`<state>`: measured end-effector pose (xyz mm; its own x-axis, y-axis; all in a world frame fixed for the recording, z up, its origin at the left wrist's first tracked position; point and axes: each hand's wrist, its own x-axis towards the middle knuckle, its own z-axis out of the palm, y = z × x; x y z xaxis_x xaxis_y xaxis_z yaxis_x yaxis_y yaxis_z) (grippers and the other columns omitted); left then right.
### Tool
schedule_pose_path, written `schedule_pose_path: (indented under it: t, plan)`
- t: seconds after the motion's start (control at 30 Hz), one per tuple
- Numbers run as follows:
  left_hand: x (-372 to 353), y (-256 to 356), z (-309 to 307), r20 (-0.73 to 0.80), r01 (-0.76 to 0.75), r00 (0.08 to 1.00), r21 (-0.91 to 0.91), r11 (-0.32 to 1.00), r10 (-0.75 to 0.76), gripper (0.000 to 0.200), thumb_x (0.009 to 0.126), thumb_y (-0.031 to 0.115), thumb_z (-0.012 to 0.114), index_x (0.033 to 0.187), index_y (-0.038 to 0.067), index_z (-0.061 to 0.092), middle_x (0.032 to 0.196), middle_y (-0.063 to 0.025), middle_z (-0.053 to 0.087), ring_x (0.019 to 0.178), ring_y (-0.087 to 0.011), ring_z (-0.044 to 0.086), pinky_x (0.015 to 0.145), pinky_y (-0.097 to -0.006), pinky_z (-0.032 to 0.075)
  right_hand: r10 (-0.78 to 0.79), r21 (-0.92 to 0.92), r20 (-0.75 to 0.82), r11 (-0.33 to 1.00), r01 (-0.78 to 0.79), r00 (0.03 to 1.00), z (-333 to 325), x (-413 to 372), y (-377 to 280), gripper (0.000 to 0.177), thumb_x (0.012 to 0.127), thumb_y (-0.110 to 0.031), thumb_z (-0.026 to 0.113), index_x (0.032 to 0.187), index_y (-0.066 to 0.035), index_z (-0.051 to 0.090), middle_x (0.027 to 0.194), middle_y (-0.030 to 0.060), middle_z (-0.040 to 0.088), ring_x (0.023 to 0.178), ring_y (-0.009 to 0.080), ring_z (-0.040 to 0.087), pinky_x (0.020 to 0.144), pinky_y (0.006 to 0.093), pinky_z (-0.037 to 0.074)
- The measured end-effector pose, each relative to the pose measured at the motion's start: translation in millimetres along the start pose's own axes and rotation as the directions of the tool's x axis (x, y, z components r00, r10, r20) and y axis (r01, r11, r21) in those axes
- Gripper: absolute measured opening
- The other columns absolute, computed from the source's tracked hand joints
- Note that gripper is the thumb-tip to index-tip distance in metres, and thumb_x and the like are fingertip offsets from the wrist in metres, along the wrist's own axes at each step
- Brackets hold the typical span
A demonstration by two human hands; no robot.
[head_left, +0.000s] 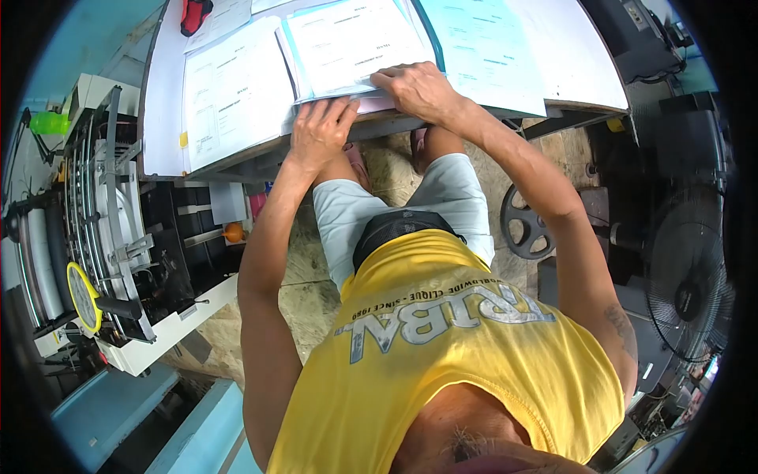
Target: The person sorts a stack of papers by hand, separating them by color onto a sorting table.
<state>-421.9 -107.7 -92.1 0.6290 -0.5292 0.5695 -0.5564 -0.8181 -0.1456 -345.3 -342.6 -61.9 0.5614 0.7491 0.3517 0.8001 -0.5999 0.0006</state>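
Note:
A thick stack of printed sheets (355, 43) lies at the near side of the white table. My right hand (422, 93) is closed at the stack's near right corner, its fingers bent over the edge. Along the same near edge, further left, my left hand (322, 130) has its fingers curled against the paper; its thumb side is partly hidden. Left of the stack is another pile of printed white sheets (237, 95). Light-blue printed sheets (482, 55) lie to the right, past a dark green edge or strip.
A red and black object (195, 16) sits at the table's far left. Machinery with rollers (95, 213) and a yellow-rimmed round item (83, 296) stand at left. A black handwheel (527, 225) and a fan (687, 288) are at right. Blue benches (114, 419) are lower left.

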Motion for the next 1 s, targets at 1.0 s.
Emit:
schedule_pose_path:
  t: [1.0]
  plan:
    - [135, 143, 82, -0.073, -0.155, 0.986, -0.112, 0.982, 0.147, 0.008, 0.084, 0.014, 0.065, 0.088, 0.008, 0.069, 0.085, -0.003, 0.064, 0.083, -0.0225, 0.065, 0.073, -0.0438, 0.05, 0.268, -0.296, -0.103, 0.911, -0.287, 0.958, -63, -151, 154, 0.043, 0.088, 0.001, 0.055, 0.123, -0.019, 0.071, 0.107, 0.0068, 0.078, 0.079, 0.0231, 0.076, 0.058, 0.036, 0.06]
